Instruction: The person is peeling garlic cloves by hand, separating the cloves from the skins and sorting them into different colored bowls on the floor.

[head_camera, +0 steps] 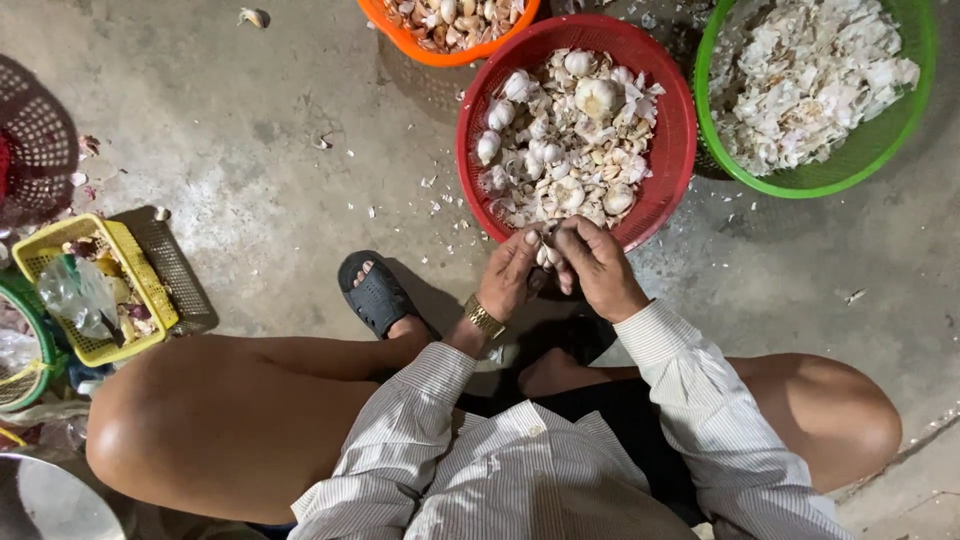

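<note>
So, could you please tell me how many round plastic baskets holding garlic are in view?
3: an orange basket at the top edge, partly cut off; a red basket just beyond the hands; a green basket of papery skins at top right.

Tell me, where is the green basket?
In the head view, the green basket sits on the concrete floor at the top right, full of pale garlic skins, right beside the red basket of garlic and beyond the right hand.
</note>
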